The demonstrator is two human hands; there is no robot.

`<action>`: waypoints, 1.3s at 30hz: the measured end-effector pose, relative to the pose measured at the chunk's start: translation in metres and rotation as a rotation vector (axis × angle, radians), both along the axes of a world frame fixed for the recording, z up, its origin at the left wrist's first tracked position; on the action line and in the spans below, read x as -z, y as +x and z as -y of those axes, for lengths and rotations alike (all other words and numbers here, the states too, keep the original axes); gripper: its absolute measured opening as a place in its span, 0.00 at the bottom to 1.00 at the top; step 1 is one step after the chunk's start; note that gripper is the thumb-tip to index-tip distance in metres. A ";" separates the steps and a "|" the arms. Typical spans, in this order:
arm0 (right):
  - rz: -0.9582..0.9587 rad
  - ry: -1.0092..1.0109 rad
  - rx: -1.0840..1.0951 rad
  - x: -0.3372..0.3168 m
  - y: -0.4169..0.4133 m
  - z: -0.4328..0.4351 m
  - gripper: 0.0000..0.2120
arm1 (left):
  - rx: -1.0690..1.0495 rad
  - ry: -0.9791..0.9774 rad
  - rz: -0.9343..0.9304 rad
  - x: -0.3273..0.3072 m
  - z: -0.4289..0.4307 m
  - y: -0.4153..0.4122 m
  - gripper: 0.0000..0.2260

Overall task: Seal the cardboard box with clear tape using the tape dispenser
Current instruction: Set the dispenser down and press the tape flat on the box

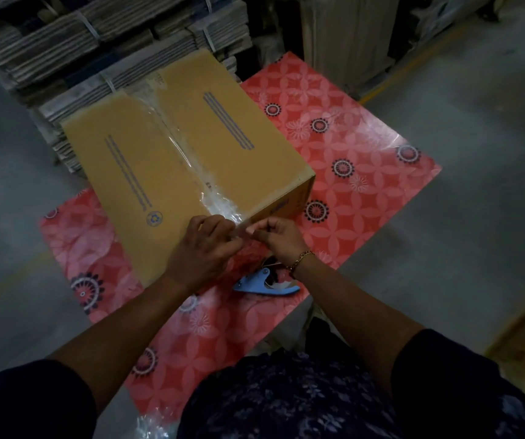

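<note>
A closed brown cardboard box (147, 160) lies on a table with a red flowered cover (343, 147). A strip of clear tape (178, 147) runs along its centre seam from the far edge to the near edge. My left hand (204, 248) and my right hand (277, 237) meet at the box's near edge, both pinching the loose end of the tape there. The blue tape dispenser (264, 283) lies on the table just under my right wrist, untouched.
Tied bundles of flattened cardboard (74, 49) are stacked behind the box. Grey concrete floor (464, 99) surrounds the table. A crumpled bit of clear plastic (150, 426) lies at the near table edge by my body.
</note>
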State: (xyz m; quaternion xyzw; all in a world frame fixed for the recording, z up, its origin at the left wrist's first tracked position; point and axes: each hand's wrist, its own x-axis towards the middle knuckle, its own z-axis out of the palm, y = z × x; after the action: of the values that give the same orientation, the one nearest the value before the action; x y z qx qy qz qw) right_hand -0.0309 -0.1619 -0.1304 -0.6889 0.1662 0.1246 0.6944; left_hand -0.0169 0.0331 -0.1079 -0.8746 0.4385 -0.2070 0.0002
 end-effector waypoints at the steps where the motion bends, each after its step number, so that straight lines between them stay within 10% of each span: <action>1: 0.004 -0.007 0.010 0.002 0.001 -0.001 0.10 | -0.010 0.014 -0.005 0.000 0.000 0.000 0.07; 16: 0.041 0.030 0.087 0.016 0.003 -0.006 0.08 | -0.147 0.066 -0.176 -0.007 0.006 0.001 0.13; 22: 0.049 -0.060 0.068 0.015 0.003 -0.003 0.03 | -0.546 -0.027 -0.255 -0.008 0.014 0.004 0.27; 32: -0.095 -0.849 -0.193 -0.001 0.007 0.020 0.11 | -0.577 0.087 -0.295 -0.002 0.018 0.009 0.32; 39: 0.677 -1.106 -0.302 -0.047 0.012 0.046 0.18 | -0.572 0.164 -0.381 -0.002 0.017 0.011 0.34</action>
State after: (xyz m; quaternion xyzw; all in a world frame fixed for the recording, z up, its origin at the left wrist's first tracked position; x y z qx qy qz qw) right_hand -0.0185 -0.2075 -0.0831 -0.9605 -0.1200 -0.1061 0.2276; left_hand -0.0056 0.0156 -0.1057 -0.9819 0.1834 0.0044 0.0465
